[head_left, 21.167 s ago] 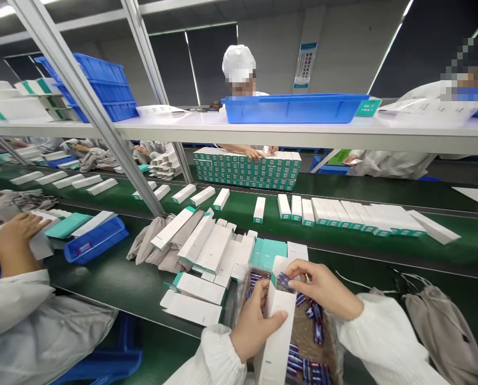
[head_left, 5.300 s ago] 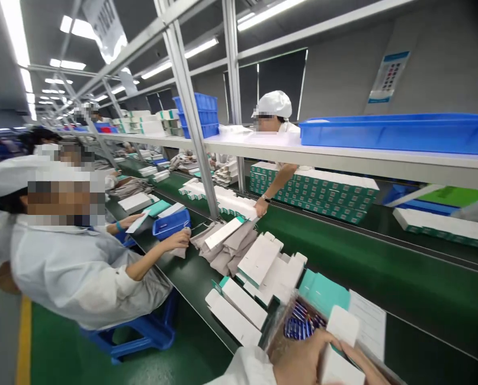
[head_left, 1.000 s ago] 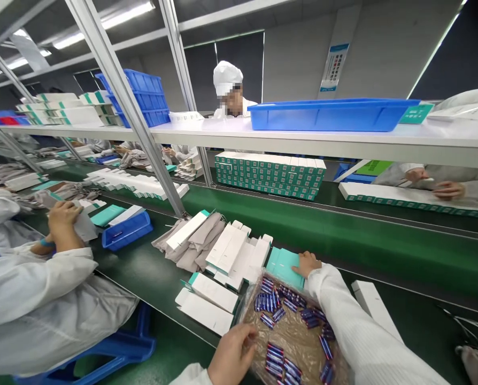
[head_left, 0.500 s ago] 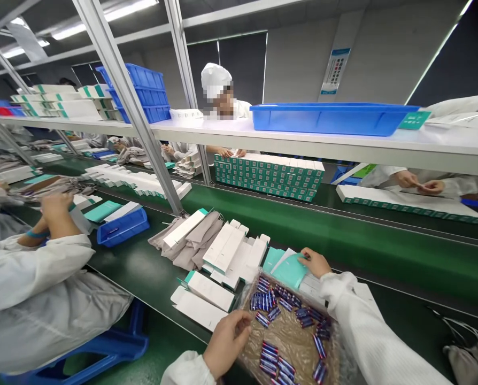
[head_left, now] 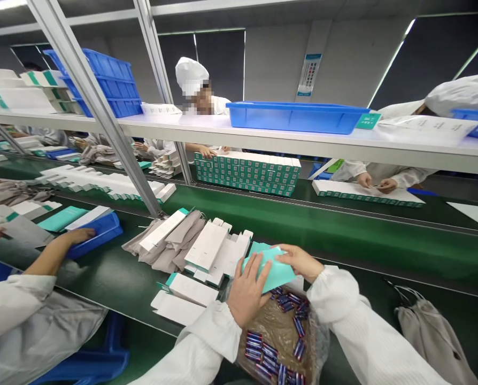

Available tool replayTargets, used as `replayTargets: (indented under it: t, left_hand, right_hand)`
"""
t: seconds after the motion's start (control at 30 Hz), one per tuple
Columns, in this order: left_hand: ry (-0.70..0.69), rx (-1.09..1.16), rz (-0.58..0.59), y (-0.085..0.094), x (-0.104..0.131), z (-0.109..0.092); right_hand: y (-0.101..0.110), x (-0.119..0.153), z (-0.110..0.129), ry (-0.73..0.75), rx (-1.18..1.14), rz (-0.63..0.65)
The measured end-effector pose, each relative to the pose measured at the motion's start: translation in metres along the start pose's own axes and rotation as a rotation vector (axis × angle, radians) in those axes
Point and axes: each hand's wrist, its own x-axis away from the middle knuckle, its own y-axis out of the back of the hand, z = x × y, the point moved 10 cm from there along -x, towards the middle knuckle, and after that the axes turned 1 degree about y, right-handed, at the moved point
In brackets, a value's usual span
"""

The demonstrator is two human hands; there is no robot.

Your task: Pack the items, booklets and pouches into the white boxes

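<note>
From where I sit, I have the fingers of my right hand (head_left: 301, 262) pinched on the upper right corner of a teal leaflet (head_left: 278, 275). My left hand (head_left: 247, 294) lays its fingers spread across the leaflet's left side; its thumb is hidden, so I cannot tell whether it grips. The leaflet is tilted above the far end of a plastic-lined box (head_left: 279, 326), where blue batteries (head_left: 261, 354) lie in loose rows. More teal paper (head_left: 259, 247) shows just behind it.

To the left, white cartons (head_left: 207, 248) lie heaped beside grey cloth bags (head_left: 178, 248) on the dark desk (head_left: 114, 272). Another grey pouch (head_left: 431, 334) lies off to my right. At far left, a co-worker's hand (head_left: 81, 235) reaches into a blue bin (head_left: 106, 230). Beyond runs a green belt (head_left: 343, 235), then stacked teal-ended cartons (head_left: 247, 174), with a blue tray (head_left: 295, 118) on the shelf (head_left: 191, 124) above.
</note>
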Motion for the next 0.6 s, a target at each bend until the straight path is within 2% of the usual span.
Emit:
replayTargets:
  t: [0.13, 0.23, 0.3, 0.4, 0.53, 0.6]
  left_hand:
    - [0.041, 0.134, 0.235, -0.042, 0.011, 0.007]
    - [0.086, 0.274, 0.273, -0.057, 0.02, 0.012]
    - [0.159, 0.406, 0.291, -0.063, 0.024, 0.019]
    - [0.271, 0.543, 0.304, -0.068, 0.029, 0.035]
    - [0.445, 0.74, 0.248, -0.063, 0.036, 0.053]
    - [0.537, 0.839, 0.212, -0.056, 0.043, 0.057]
  right_hand:
    - [-0.018, 0.012, -0.05, -0.117, -0.148, -0.032]
    - [-0.026, 0.014, -0.072, -0.145, -0.16, -0.071]
    - [-0.022, 0.009, -0.078, -0.147, -0.118, -0.106]
    - [0.009, -0.008, -0.078, -0.14, 0.033, -0.199]
    - [0.086, -0.033, -0.076, -0.137, 0.38, -0.404]
    - [0.114, -0.04, -0.084, -0.169, 0.552, -0.456]
